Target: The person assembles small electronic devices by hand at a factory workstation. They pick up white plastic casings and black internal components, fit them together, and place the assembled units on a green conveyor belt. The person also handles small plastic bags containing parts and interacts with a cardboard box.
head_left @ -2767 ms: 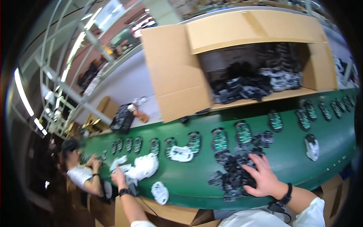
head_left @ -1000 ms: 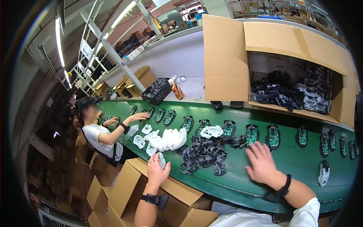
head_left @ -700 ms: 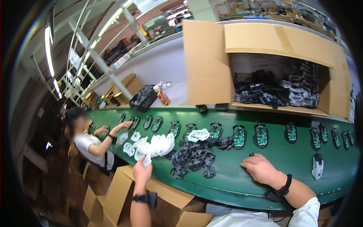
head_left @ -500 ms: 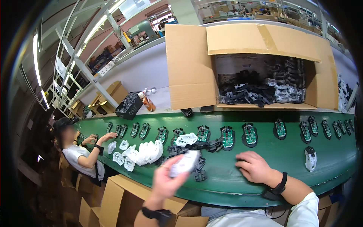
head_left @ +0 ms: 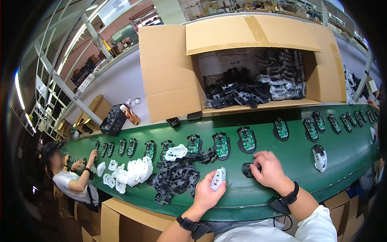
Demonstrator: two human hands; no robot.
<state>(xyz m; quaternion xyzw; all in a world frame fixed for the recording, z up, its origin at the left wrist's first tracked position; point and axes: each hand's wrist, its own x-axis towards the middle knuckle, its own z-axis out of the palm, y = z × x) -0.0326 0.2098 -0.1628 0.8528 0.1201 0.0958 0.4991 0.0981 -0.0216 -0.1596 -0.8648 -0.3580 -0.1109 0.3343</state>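
Note:
My left hand (head_left: 206, 195) grips a white mouse shell (head_left: 218, 180), tilted upright over the front of the green work surface. My right hand (head_left: 269, 169) has its fingers closed on a small black plastic part (head_left: 248, 170), low over the surface; its far side is partly hidden by the fingers. Left of my left hand lies a heap of black plastic mouse parts (head_left: 174, 179). Beyond that is a pile of white mouse shells (head_left: 138, 171), with one white shell (head_left: 176, 152) resting on the black parts. A white-and-black mouse (head_left: 319, 158) stands to my right.
Mouse bases with green circuit boards (head_left: 246, 139) form a row along the green conveyor (head_left: 278, 193). Behind it stands an open cardboard box (head_left: 165, 76) of black parts. A co-worker (head_left: 74, 177) works at the left; a bottle (head_left: 131, 115) stands beside a black bin (head_left: 113, 121).
My view has swung right. My left hand with the white shell has come closer to my right hand. A black part now shows in my right hand's fingers.

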